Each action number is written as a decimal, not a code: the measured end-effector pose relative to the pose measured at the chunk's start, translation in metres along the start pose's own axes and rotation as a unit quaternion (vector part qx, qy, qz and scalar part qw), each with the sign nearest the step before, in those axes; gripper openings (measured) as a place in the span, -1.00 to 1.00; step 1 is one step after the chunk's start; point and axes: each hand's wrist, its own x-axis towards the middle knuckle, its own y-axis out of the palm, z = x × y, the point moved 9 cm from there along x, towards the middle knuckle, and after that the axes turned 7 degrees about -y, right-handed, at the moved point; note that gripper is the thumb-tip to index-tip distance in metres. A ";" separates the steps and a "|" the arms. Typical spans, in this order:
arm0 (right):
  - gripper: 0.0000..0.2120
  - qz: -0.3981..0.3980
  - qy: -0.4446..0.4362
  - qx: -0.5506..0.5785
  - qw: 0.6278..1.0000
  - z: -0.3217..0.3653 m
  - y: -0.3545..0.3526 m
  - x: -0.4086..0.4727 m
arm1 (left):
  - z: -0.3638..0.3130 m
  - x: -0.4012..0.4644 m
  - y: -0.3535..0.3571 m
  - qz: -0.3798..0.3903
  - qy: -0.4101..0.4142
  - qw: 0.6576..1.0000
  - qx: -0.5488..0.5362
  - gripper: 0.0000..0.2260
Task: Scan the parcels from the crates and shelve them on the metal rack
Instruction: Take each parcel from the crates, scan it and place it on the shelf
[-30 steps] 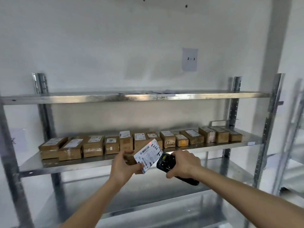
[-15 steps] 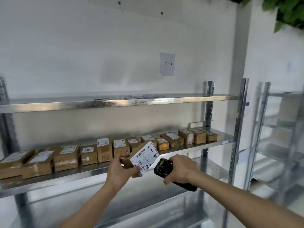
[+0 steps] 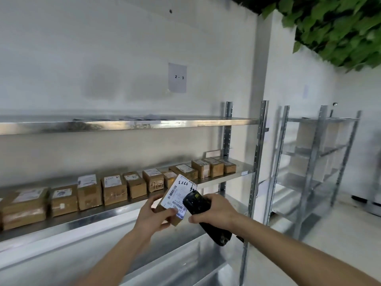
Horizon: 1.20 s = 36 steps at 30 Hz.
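Observation:
My left hand (image 3: pixel 153 216) grips a small brown cardboard parcel (image 3: pixel 177 198) with a white barcode label turned up toward me. My right hand (image 3: pixel 215 212) holds a black handheld scanner (image 3: pixel 203 213), its head right beside the label. Both hands are in front of the metal rack (image 3: pixel 256 162), just below its middle shelf (image 3: pixel 208 183). That shelf carries a row of several brown labelled parcels (image 3: pixel 113 189) from the left edge to near the right post.
The upper shelf (image 3: pixel 127 123) holds some flat papers. A paper sign reading "2 - 3" (image 3: pixel 177 77) is stuck on the wall above. A second metal rack (image 3: pixel 315 162) stands to the right. Green leaves (image 3: pixel 338 27) hang at the top right.
The view has swung to the right, so the rack sits further left and the second rack has come into sight. The scanner head has come closer to the parcel's label.

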 end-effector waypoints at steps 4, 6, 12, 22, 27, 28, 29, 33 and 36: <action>-0.50 -0.033 0.006 0.077 0.996 -0.032 -0.021 -0.014 | 0.017 0.010 0.063 0.063 -0.023 0.998 -0.013 -0.51; -0.51 -0.039 0.011 0.087 0.995 -0.053 -0.036 -0.014 | 0.022 0.017 0.093 0.082 -0.031 0.996 -0.019 -0.50; -0.49 -0.066 -0.003 0.083 0.994 -0.124 -0.097 0.006 | 0.025 0.054 0.191 0.128 -0.029 0.991 -0.007 -0.64; -0.51 -0.090 0.000 0.071 0.993 -0.251 -0.224 0.071 | 0.026 0.149 0.352 0.152 -0.024 0.988 0.020 -0.57; -0.44 -0.096 -0.007 0.062 0.993 -0.311 -0.268 0.110 | 0.033 0.195 0.416 0.141 -0.008 0.990 0.027 -0.53; -0.41 -0.098 -0.007 0.061 0.993 -0.322 -0.274 0.118 | 0.036 0.205 0.426 0.140 -0.007 0.990 0.029 -0.53; -0.40 -0.099 -0.007 0.060 0.993 -0.333 -0.280 0.126 | 0.038 0.216 0.436 0.140 -0.012 0.990 0.030 -0.55; -0.44 -0.091 -0.001 0.057 0.994 -0.375 -0.298 0.164 | 0.048 0.266 0.476 0.157 -0.033 0.986 0.043 -0.62; -0.51 -0.081 0.006 0.047 0.996 -0.404 -0.310 0.202 | 0.058 0.309 0.498 0.162 -0.030 0.985 0.054 -0.62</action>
